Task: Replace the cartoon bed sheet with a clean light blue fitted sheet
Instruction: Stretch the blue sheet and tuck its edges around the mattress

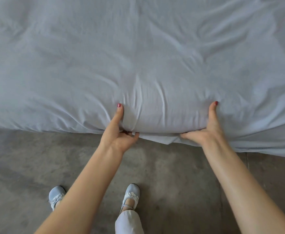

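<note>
The light blue fitted sheet (138, 56) covers the whole bed top, wrinkled, with creases running toward the near edge. My left hand (119, 132) grips the sheet's near edge, thumb on top and fingers curled under the hem. My right hand (204, 130) grips the same edge about a forearm's width to the right, thumb on top and fingers tucked beneath. A fold of the hem hangs between the two hands. No cartoon sheet is in sight.
A grey concrete floor (172, 174) lies below the bed's edge. My two feet in light blue shoes (131, 195) stand on it close to the bed.
</note>
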